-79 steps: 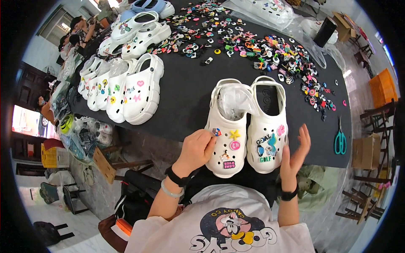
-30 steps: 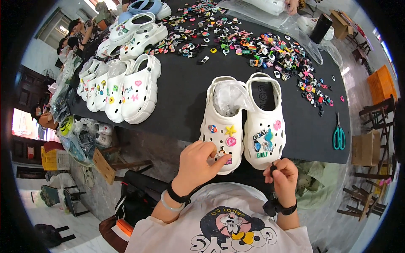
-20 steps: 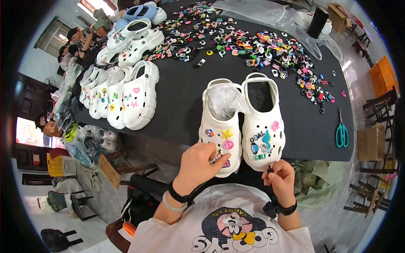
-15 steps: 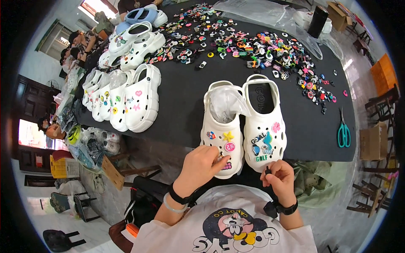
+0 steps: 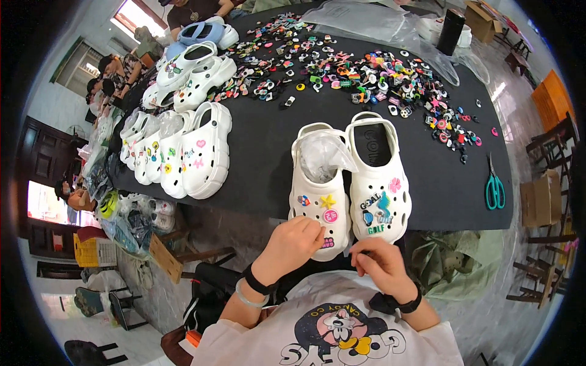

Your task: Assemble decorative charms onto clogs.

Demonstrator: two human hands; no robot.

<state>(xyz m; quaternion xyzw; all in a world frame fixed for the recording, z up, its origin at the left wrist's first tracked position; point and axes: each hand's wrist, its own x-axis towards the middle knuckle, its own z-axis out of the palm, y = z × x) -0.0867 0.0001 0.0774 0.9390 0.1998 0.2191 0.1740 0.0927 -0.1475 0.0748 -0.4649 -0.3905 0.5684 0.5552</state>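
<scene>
Two white clogs stand side by side at the table's near edge, toes toward me. The left clog (image 5: 308,189) carries a star, a pink round charm and other charms, and clear plastic is stuffed in its opening. On the right clog (image 5: 394,204) are a pink flower, a teal figure and lettered charms. My left hand (image 5: 294,243) lies closed against the left clog's toe, covering part of it; what its fingers hold is hidden. Just off the toes, my right hand (image 5: 381,263) has its fingers curled together, and anything between them cannot be made out.
Loose shoe charms (image 5: 390,76) spread over the black table (image 5: 262,152). More white clogs (image 5: 207,152) stand at the left, with blue clogs (image 5: 201,30) behind. Teal scissors (image 5: 495,190) lie at the right edge. A black cylinder (image 5: 450,33) and plastic bags (image 5: 360,18) are at the back.
My right hand has moved left toward the left clog's toe; the small black piece seen in its fingers before is out of sight. My left hand's thumb has drawn in.
</scene>
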